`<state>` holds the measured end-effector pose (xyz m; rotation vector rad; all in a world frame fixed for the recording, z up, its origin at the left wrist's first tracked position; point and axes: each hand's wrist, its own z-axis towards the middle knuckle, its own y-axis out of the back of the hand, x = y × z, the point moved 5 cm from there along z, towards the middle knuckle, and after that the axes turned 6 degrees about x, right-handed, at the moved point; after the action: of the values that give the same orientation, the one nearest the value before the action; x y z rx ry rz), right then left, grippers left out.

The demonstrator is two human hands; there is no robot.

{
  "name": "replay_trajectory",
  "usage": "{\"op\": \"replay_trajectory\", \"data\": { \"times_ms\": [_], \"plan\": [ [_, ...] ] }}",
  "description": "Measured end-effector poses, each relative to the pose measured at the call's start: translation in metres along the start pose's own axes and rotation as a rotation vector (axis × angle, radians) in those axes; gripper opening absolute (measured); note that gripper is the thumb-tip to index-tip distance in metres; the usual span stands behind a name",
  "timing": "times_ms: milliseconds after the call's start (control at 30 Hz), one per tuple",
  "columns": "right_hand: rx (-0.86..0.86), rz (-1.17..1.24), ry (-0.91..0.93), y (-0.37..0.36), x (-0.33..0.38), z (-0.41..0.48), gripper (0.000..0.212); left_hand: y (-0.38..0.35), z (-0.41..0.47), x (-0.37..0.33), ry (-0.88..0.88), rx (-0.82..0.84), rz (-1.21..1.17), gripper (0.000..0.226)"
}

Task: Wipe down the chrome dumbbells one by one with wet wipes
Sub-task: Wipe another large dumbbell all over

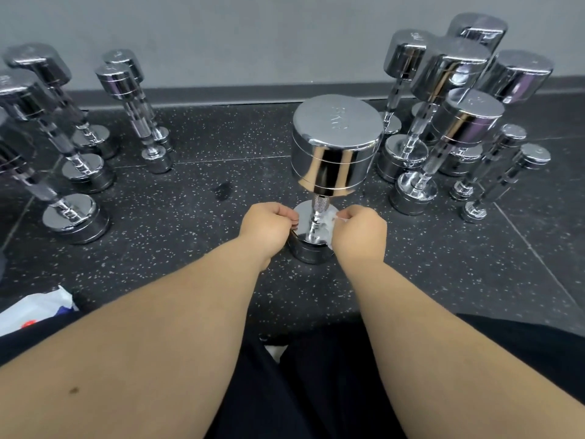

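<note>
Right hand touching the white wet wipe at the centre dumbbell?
Touching. Head view: the right hand pinches the thin white wet wipe with its fingers, right beside the knurled handle of the upright chrome dumbbell.

A black rubber floor (pixel 196 248) flecked with pale specks, laid in large tiles with thin seams (pixel 535 252) between them, meets a dark skirting strip (pixel 221 96) at the foot of a plain grey wall (pixel 253 36); one small dark smudge (pixel 223 190) marks the floor near the middle
</note>
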<state>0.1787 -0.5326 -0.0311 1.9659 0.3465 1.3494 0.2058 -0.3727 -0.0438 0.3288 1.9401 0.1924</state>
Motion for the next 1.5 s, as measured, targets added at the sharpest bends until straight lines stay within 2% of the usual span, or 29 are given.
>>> {"op": "replay_trajectory", "data": {
  "times_ms": [100,200,267,367,467,533,633,767,900,1033,1167,1300,1367,1433,1500],
  "plan": [
    [0.146,-0.066,0.004,-0.012,0.006,-0.013,0.015,0.002,-0.001,0.0,0.002,0.067,0.038,0.037],
    [0.162,0.054,-0.003,-0.017,0.002,-0.019,0.012,-0.004,-0.006,-0.004,-0.013,0.256,0.112,0.042],
    [0.158,0.172,-0.083,-0.018,-0.002,-0.016,0.01,-0.006,-0.01,-0.006,-0.051,0.299,0.163,0.042],
    [0.175,0.359,-0.195,-0.016,-0.008,-0.013,0.009,-0.008,-0.012,-0.009,-0.125,0.221,0.229,0.024],
    [0.1,0.576,-0.27,-0.005,-0.015,-0.009,0.017,-0.011,-0.008,-0.01,-0.176,0.113,0.369,0.01],
    [0.028,0.667,-0.299,0.002,-0.021,-0.004,0.018,-0.011,0.0,-0.011,-0.173,0.056,0.397,0.015],
    [-0.051,0.734,-0.349,0.002,-0.027,0.0,0.018,-0.014,0.008,-0.019,-0.191,0.075,0.405,0.027],
    [-0.058,0.676,-0.294,-0.007,-0.026,0.004,0.027,-0.01,0.015,-0.034,-0.203,-0.039,0.471,0.032],
    [-0.089,0.65,-0.256,-0.01,-0.027,0.014,0.031,-0.022,0.028,-0.032,-0.181,-0.078,0.395,0.03],
    [-0.096,0.73,-0.305,-0.008,-0.037,0.016,0.034,-0.026,0.036,-0.032,-0.167,0.038,0.419,0.025],
    [0.146,0.558,-0.045,-0.018,-0.015,0.023,0.054,-0.023,0.029,-0.032,-0.215,0.22,0.418,0.046],
    [0.245,0.238,0.119,-0.017,0.006,0.013,0.048,-0.006,0.016,-0.024,-0.186,0.214,0.258,0.03],
    [0.171,0.144,0.129,-0.006,0.003,0.009,0.041,-0.002,0.013,-0.018,-0.164,0.193,0.219,0.036],
    [0.099,0.071,0.119,0.006,0.001,0.003,0.031,-0.002,0.005,-0.014,-0.133,0.201,0.287,0.044],
    [0.109,-0.002,0.107,0.009,0.0,-0.006,0.026,-0.006,-0.002,-0.013,-0.13,0.205,0.353,0.047]
  ]
}}
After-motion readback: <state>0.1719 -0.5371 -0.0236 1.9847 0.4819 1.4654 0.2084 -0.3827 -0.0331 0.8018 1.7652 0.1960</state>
